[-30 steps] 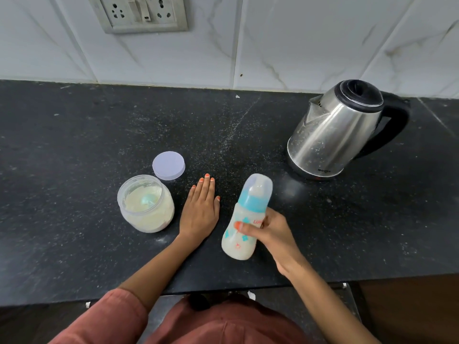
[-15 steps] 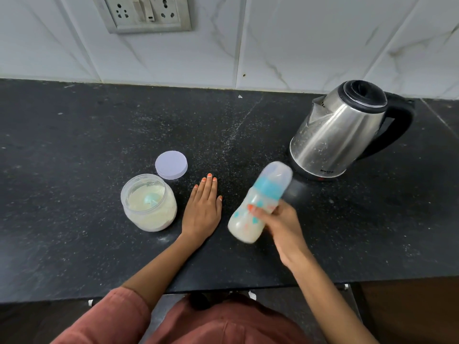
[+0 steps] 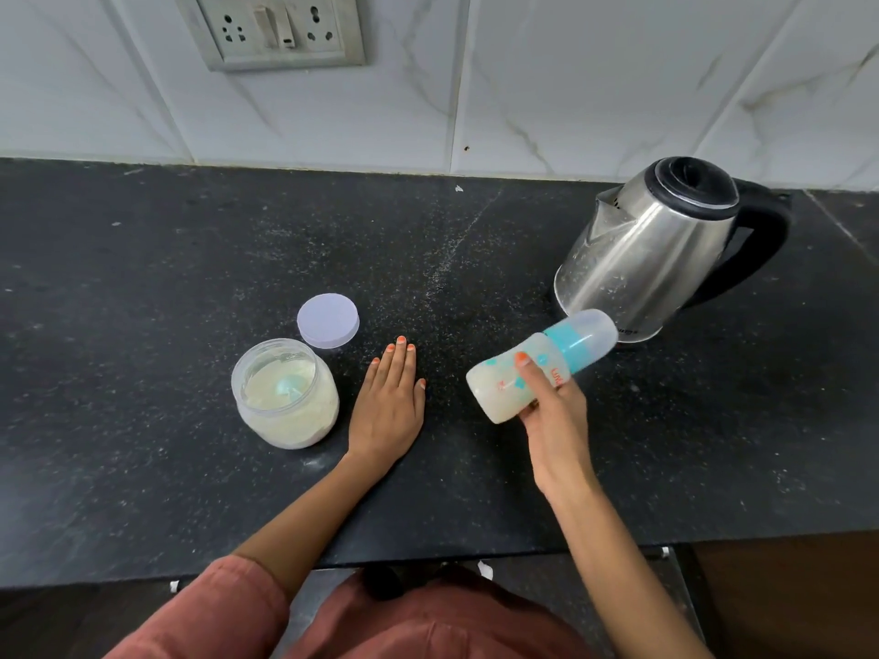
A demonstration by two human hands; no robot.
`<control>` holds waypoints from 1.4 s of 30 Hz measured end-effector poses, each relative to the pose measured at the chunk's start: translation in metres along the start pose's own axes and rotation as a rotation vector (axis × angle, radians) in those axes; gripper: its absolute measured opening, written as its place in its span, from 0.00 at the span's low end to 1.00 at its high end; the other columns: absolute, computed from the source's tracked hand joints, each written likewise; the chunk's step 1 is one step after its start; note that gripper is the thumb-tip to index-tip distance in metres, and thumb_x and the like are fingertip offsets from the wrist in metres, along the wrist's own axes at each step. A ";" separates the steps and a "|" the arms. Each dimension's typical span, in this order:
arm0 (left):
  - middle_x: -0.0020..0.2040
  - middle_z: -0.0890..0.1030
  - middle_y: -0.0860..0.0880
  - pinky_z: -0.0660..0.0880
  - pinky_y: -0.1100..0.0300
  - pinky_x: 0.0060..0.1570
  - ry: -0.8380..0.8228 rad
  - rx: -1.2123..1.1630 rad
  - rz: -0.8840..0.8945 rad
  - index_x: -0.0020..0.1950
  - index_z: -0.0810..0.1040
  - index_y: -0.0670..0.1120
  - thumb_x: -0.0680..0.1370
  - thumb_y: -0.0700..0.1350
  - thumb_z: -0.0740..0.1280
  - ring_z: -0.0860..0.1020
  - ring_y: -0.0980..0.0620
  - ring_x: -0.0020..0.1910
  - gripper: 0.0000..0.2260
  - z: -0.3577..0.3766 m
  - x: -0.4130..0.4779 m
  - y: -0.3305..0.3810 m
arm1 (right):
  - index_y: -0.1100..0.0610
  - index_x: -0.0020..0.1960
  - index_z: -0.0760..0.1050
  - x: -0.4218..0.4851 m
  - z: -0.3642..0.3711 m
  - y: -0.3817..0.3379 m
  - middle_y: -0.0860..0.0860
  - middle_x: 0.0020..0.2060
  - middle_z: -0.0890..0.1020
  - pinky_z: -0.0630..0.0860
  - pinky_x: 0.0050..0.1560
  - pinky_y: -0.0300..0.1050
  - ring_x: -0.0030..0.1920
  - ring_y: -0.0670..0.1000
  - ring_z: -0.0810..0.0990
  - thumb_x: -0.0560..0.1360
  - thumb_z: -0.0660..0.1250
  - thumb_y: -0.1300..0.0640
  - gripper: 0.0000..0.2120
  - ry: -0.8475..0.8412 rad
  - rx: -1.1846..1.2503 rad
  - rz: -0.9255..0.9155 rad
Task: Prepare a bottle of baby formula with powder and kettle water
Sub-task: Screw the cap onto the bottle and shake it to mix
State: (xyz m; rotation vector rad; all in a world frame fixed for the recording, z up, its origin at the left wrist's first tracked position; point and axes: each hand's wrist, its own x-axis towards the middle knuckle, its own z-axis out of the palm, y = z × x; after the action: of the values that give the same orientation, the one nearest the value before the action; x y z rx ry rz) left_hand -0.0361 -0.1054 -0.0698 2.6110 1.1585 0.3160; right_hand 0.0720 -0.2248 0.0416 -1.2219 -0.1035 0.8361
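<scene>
Held the baby bottle (image 3: 494, 387) in the right grip (image 3: 556, 420), thumb (image 3: 530, 378) laid across its front and fingers curled behind its lower body. Had it lifted off the black tabletop (image 3: 190, 254) and tilted steeply, base toward the near left, teal collar and clear cap toward the far right, cap end overlapping the foot of the steel kettle (image 3: 642, 249) in the view. Showed milky white liquid inside. Rested the left grip (image 3: 387, 406) flat and palm down on the tabletop, fingers straight and together, clasping nothing, between bottle and powder jar (image 3: 285, 420). Found that jar open just left of it, pale powder and a teal scoop (image 3: 288, 387) within, its round lid (image 3: 328, 321) lying flat just beyond, on the far side.
</scene>
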 end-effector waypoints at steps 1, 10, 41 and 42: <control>0.73 0.61 0.41 0.52 0.52 0.69 -0.002 0.000 -0.001 0.72 0.60 0.38 0.77 0.52 0.41 0.59 0.44 0.72 0.28 0.000 0.000 0.000 | 0.51 0.50 0.74 -0.001 0.001 0.001 0.49 0.47 0.81 0.77 0.53 0.45 0.50 0.47 0.80 0.71 0.67 0.64 0.11 -0.010 -0.025 -0.003; 0.71 0.65 0.39 0.55 0.50 0.67 -0.009 -0.007 -0.014 0.70 0.63 0.37 0.78 0.50 0.44 0.64 0.42 0.70 0.26 0.000 0.000 0.000 | 0.53 0.48 0.76 -0.003 -0.006 -0.003 0.49 0.44 0.83 0.78 0.52 0.45 0.47 0.47 0.81 0.69 0.69 0.65 0.11 -0.109 -0.155 0.012; 0.71 0.64 0.39 0.56 0.48 0.68 -0.037 -0.005 -0.006 0.70 0.63 0.37 0.77 0.50 0.44 0.64 0.41 0.70 0.27 0.001 0.001 0.000 | 0.52 0.46 0.77 -0.016 -0.004 0.000 0.47 0.43 0.83 0.79 0.44 0.36 0.44 0.44 0.83 0.66 0.73 0.66 0.14 -0.409 -0.568 0.072; 0.72 0.63 0.40 0.54 0.50 0.68 -0.030 -0.004 -0.005 0.71 0.61 0.37 0.77 0.51 0.43 0.62 0.42 0.71 0.28 0.000 0.001 0.000 | 0.52 0.46 0.77 -0.015 -0.005 -0.002 0.47 0.42 0.83 0.79 0.44 0.36 0.44 0.44 0.83 0.65 0.73 0.67 0.14 -0.390 -0.545 0.053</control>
State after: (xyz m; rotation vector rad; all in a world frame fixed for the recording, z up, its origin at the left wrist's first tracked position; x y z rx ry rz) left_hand -0.0356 -0.1047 -0.0700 2.5994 1.1535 0.2772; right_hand 0.0650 -0.2379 0.0469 -1.5548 -0.6524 1.1287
